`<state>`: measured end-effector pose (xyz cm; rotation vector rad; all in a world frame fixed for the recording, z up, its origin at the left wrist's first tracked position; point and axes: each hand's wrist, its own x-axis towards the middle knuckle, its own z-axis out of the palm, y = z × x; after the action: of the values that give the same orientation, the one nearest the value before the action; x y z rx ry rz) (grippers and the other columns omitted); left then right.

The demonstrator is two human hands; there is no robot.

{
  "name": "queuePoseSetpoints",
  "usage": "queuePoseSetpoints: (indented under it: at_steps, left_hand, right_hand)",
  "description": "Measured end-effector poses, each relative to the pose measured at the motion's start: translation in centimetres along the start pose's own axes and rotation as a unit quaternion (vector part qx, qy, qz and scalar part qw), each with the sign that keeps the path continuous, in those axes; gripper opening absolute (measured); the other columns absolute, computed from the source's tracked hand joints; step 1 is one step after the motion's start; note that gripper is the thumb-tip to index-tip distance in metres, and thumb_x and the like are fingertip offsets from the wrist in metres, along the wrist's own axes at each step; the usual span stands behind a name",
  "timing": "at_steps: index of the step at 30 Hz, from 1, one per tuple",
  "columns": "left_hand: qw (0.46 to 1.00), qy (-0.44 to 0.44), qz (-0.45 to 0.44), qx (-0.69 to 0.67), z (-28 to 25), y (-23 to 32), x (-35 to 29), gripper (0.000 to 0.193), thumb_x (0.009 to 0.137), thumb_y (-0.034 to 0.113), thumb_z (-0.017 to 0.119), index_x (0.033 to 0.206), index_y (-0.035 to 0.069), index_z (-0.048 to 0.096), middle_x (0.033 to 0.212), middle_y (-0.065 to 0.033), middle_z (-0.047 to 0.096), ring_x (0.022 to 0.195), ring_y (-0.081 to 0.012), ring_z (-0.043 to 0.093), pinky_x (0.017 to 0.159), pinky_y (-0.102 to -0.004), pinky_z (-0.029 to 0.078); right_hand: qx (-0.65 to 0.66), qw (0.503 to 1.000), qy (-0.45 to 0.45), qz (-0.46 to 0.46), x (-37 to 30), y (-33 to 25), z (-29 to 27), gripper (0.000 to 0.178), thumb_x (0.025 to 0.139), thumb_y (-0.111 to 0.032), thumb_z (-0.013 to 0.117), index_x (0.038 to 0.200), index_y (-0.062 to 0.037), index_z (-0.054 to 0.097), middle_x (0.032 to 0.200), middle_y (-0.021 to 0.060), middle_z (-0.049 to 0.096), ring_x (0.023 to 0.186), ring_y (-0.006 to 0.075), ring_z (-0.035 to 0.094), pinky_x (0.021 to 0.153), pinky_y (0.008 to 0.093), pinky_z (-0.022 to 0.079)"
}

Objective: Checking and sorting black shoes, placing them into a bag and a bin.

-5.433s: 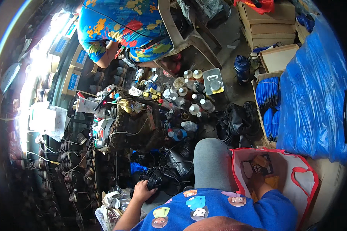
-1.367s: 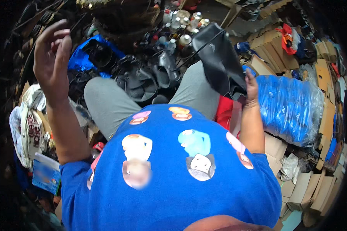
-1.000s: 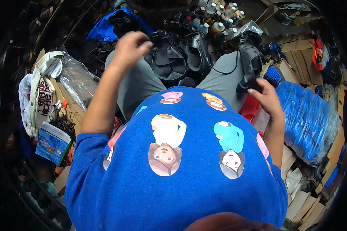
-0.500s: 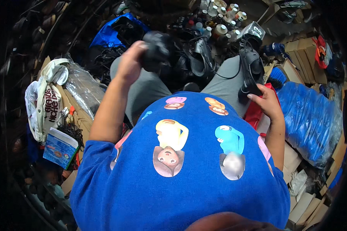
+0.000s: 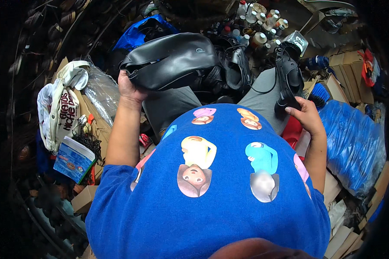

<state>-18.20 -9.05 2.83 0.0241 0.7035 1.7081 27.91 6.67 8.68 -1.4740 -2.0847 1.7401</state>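
My left hand (image 5: pixel 132 90) is closed on the near end of a soft, shiny black leather piece (image 5: pixel 183 60), held up over my left thigh. It has a long gap and a small emblem; whether it is a bag or a shoe upper I cannot tell. My right hand (image 5: pixel 307 115) grips the near end of a black shoe (image 5: pixel 289 80) between thumb and fingers, above my right thigh. A dark cord loops leftward from that shoe. Between my knees lies another black shoe (image 5: pixel 235 71), partly behind the leather piece.
Several bottles (image 5: pixel 261 36) stand at the far side. A blue plastic-wrapped bundle (image 5: pixel 354 144) and cardboard (image 5: pixel 352 75) lie on the right. On the left are a white cloth bag (image 5: pixel 58 108), a blue booklet (image 5: pixel 75 159) and clear plastic wrap (image 5: pixel 101 93). A blue bag (image 5: pixel 138 32) sits beyond.
The blurred black leather piece in my left hand has swung open to the right and now shows its full length. My right hand keeps its grip on the shoe. The view has shifted slightly.
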Motion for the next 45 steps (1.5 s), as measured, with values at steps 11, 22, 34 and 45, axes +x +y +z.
queuePoseSetpoints:
  at_steps: [11, 22, 34, 45]
  left_hand:
    - [0.956, -0.087, 0.159, 0.231, 3.4, 7.6, -1.0, 0.032, 0.087, 0.019, 0.051, 0.113, 0.001, 0.053, 0.110, -0.0129, 0.059, 0.105, -0.0262, 0.055, 0.096, -0.0393, 0.040]
    - [0.756, 0.040, 0.254, 0.602, 6.1, 5.0, -3.4, 0.034, 0.075, 0.007, 0.069, 0.104, 0.002, 0.053, 0.092, -0.0037, 0.061, 0.079, -0.0093, 0.057, 0.074, -0.0227, 0.047]
    - [0.473, -0.077, 0.221, 0.849, 6.6, -2.8, -1.8, 0.043, 0.065, 0.012, 0.068, 0.100, 0.001, 0.047, 0.098, -0.0184, 0.054, 0.094, -0.0369, 0.053, 0.081, -0.0401, 0.043]
    - [0.459, -0.232, 0.094, 0.853, 5.7, -18.7, 6.5, 0.048, 0.069, 0.033, 0.071, 0.098, -0.001, 0.056, 0.094, -0.0188, 0.057, 0.091, -0.0354, 0.055, 0.079, -0.0420, 0.044]
  right_hand:
    - [0.063, 0.992, 0.074, -0.076, -1.6, -3.3, 0.8, 0.026, 0.077, -0.002, 0.064, 0.102, 0.0023, 0.059, 0.092, 0.0026, 0.063, 0.085, 0.0081, 0.055, 0.078, 0.0234, 0.043]
    - [-0.195, 0.948, -0.034, -0.249, 7.9, -5.6, 7.4, 0.032, 0.073, -0.015, 0.070, 0.100, -0.0005, 0.060, 0.091, 0.0128, 0.062, 0.085, 0.0230, 0.059, 0.076, 0.0322, 0.045]
    - [0.078, 0.977, 0.000, -0.199, 9.8, -5.3, 6.6, 0.032, 0.085, -0.026, 0.060, 0.103, 0.0001, 0.055, 0.093, 0.0051, 0.061, 0.079, 0.0130, 0.056, 0.071, 0.0277, 0.046]
    - [0.342, 0.889, 0.219, -0.210, -0.9, 0.4, -2.5, 0.041, 0.087, -0.019, 0.059, 0.122, -0.0058, 0.043, 0.113, 0.0059, 0.057, 0.098, 0.0172, 0.058, 0.082, 0.0327, 0.047]
